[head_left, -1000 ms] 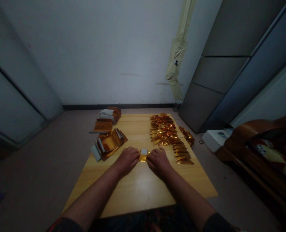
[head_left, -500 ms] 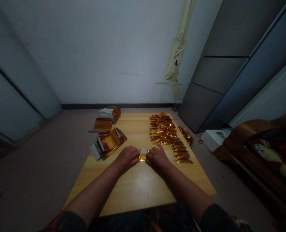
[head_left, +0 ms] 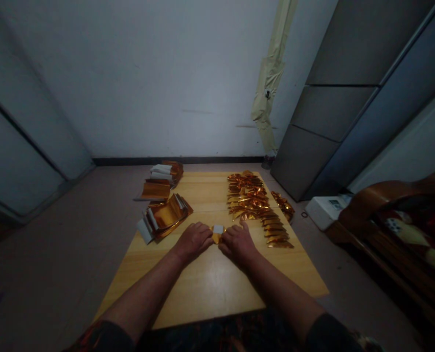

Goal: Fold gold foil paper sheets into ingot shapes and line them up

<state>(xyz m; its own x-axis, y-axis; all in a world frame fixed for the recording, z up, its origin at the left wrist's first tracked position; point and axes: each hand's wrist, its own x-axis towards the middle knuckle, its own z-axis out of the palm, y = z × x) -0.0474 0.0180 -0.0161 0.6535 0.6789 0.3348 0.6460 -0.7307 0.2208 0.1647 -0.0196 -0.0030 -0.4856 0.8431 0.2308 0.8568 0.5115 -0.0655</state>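
Between my two hands, over the middle of the wooden table [head_left: 210,288], is a small piece of gold foil paper [head_left: 217,238] with a pale patch on top. My left hand [head_left: 195,238] grips its left end with curled fingers. At the right end, my right hand [head_left: 238,242] pinches it, thumb hidden below. Loose gold foil sheets [head_left: 168,213] with whitish backs lie curled in a stack to the left of my left hand. Beyond my right hand, a row of folded gold foil pieces [head_left: 276,230] overlaps along the table's right side.
A larger heap of folded foil pieces [head_left: 247,195] covers the far right of the table, and more foil [head_left: 283,205] sits past its edge. Further sheets [head_left: 156,189] lie at the far left. A grey refrigerator [head_left: 323,107], a white box [head_left: 324,211] and a wooden seat [head_left: 382,215] stand right.
Both hands stay in nearly the same place on the foil paper. Its visible gold part looks narrower and more rounded now, with the fingers shifted slightly.
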